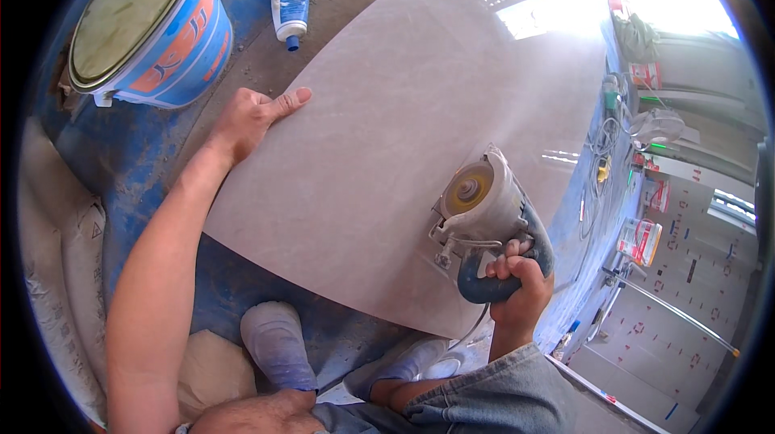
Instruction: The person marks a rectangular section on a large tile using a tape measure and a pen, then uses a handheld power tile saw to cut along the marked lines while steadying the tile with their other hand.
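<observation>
Circular saw (502,213) in right fingers (504,265)

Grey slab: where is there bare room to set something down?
The slab is bare between the left hand and the saw, and along its near edge. Crowded: around the right hand gripping the saw, and leftward on the floor, by bucket and tube.

I make out faded blue-grey, denim-like cloth (492,394) with a stitched hem, possibly a sleeve, though the warped lower edge makes that hard to judge. My left hand (245,121) and right hand (521,279) are bare. Pale, dusty shoes (266,329) meet purplish-blue socks (289,368).
</observation>
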The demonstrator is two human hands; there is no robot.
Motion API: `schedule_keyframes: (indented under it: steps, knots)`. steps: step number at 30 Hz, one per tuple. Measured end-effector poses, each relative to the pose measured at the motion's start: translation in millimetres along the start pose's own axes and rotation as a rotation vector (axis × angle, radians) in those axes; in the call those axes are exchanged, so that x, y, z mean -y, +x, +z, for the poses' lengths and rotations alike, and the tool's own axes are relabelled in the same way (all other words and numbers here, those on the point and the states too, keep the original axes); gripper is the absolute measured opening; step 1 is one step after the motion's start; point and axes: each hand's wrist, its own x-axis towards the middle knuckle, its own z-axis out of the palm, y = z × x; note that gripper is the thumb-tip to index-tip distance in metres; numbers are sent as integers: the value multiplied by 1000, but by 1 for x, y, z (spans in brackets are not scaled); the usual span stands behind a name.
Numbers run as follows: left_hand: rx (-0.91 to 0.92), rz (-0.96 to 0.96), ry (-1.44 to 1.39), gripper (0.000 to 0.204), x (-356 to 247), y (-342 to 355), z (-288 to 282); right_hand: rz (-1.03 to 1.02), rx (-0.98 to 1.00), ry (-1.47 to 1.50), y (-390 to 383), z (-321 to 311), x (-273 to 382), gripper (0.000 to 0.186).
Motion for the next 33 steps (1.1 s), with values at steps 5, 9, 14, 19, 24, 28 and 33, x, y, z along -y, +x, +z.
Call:
schedule_keyframes:
  steps: [5,9,14,19,24,28,33]
  knots:
    - [-4,9,34,70,3,1,-3,12,-10,8,-2,4,1,13]
    - [4,5,37,70,0,0,-2,6,40,-63,-2,-1,-1,17]
    - [5,-7,40,70,0,0,-1,-2,31,-83,-4,1,0,15]
    - [14,-14,30,70,0,-1,-2,0,20,-89,-6,1,1,15]
    - [-1,27,45,69,1,0,-3,18,30,-90,-9,1,2,17]
    - [13,10,59,70,-3,-2,-2,24,10,-84,-11,3,2,18]
    - [8,1,64,70,-3,-1,-3,37,13,-72,-12,0,1,17]
